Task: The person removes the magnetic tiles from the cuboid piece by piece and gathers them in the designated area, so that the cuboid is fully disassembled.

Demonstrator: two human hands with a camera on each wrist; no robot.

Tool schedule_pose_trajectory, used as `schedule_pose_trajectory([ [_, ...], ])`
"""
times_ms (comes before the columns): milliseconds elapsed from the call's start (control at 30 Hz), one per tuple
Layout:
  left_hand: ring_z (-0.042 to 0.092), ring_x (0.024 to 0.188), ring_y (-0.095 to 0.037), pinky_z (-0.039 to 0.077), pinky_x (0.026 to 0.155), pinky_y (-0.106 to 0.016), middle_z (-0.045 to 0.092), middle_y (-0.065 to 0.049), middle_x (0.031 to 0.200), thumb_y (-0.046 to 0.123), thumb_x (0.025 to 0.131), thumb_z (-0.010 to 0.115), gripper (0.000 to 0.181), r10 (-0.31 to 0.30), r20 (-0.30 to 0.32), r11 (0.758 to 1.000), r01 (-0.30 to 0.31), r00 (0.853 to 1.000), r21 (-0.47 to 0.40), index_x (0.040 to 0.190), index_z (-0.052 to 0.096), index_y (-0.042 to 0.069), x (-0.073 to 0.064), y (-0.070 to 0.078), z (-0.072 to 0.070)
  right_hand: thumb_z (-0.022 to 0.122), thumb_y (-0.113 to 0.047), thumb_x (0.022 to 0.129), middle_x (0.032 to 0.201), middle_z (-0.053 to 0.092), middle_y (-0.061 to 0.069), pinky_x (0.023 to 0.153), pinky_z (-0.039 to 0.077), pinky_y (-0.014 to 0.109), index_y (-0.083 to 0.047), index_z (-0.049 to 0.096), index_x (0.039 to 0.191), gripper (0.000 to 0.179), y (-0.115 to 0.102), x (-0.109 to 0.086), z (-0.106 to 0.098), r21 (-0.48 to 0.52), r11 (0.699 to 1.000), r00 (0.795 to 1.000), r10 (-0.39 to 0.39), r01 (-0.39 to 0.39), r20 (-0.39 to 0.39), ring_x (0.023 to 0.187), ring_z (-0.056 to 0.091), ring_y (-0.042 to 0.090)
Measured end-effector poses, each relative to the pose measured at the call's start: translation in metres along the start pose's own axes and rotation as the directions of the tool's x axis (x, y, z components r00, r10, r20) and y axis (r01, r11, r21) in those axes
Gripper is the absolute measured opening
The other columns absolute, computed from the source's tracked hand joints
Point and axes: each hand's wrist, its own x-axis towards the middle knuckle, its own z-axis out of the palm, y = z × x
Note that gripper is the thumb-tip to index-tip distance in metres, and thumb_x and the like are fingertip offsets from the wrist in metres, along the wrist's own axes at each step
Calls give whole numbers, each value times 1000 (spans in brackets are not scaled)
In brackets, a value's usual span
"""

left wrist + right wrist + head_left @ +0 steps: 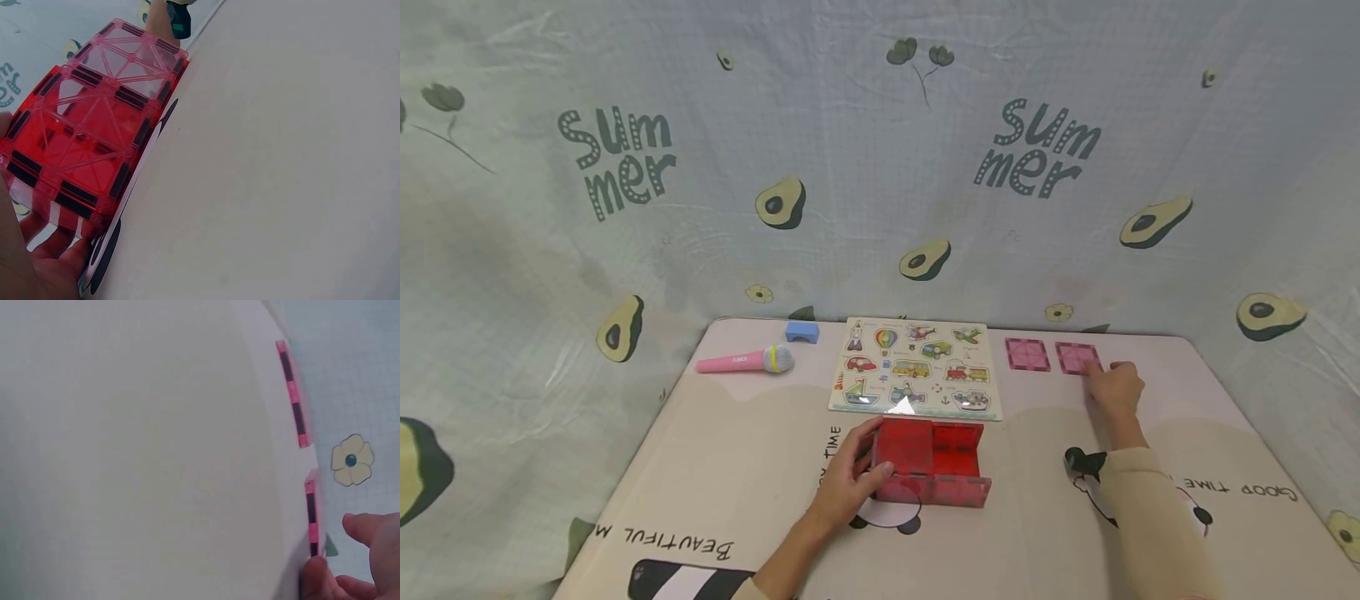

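My left hand (847, 481) grips the left end of a red box-like build of translucent magnetic tiles (910, 447), thumb at the near side and fingers at the far side. A tile covers its left part; the right part is uncovered on top. In the left wrist view the build (94, 119) shows dark magnet strips along its edges. At the back right, my right hand (1116, 387) pinches the near right corner of a pink magnetic tile (1077, 358) lying flat. A second pink tile (1027, 354) lies just left of it. Both tiles appear edge-on in the right wrist view.
A wooden picture puzzle board (917, 367) with vehicle pieces lies behind the red build. Farther left are a pink toy microphone (745, 361) and a blue arch-shaped block (802, 332). A printed cloth (850, 167) hangs along the table's back edge.
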Motion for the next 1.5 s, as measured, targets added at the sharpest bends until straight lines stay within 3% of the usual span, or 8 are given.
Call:
schedule_pose_trajectory([
  [367,48,137,-30,49,108,-38,46,-3,152,23,96,62,64,-7,-3,1000,7,1000,-1,153,35,16,0,-1,0,50,-41,100,142,43,39,111,40,59,14,34,145,73,-11,-17,-6,-11,997,995,-79,80,62,133,42,52],
  [600,49,138,-30,49,109,-38,45,-2,153,23,96,62,64,-2,-6,1000,2,1000,5,153,35,16,0,-3,0,54,-41,98,129,54,33,99,47,53,13,41,141,71,-15,-28,-6,-27,988,988,-152,153,33,116,53,43],
  [767,49,137,-31,50,108,-38,45,-3,153,22,96,62,64,6,-9,1000,-6,1000,8,153,35,15,-1,-4,0,55,-41,98,124,55,30,89,49,47,12,42,141,69,-17,-37,-9,-47,977,977,-208,210,43,108,53,40],
  [1033,48,138,-30,49,108,-38,45,-3,152,22,96,62,64,2,-5,1000,-2,1000,0,153,35,16,0,-2,0,55,-43,98,129,54,30,94,50,50,10,42,142,70,-26,-57,-17,-17,962,961,-272,273,59,115,54,41],
  [1200,48,138,-31,49,108,-38,45,-3,153,23,96,62,63,-3,-5,1000,3,1000,-1,153,36,19,-1,-1,0,59,-40,97,128,56,31,91,52,48,10,47,138,66,-32,-70,-19,-10,934,934,-356,356,40,115,57,42],
  [1400,48,138,-31,49,108,-38,45,-3,153,22,96,62,64,-4,-2,1000,4,1000,-4,153,36,19,-1,0,0,62,-38,97,123,59,28,74,48,21,8,52,133,60,-39,-87,-20,-11,883,882,-469,470,37,106,61,39],
  [1500,48,138,-31,49,108,-37,45,-3,153,22,96,62,64,0,-1,1000,0,1000,-3,153,35,18,-1,0,0,63,-36,96,121,60,28,72,45,15,7,53,132,57,-44,-95,-19,-9,856,856,-517,517,32,104,62,38],
])
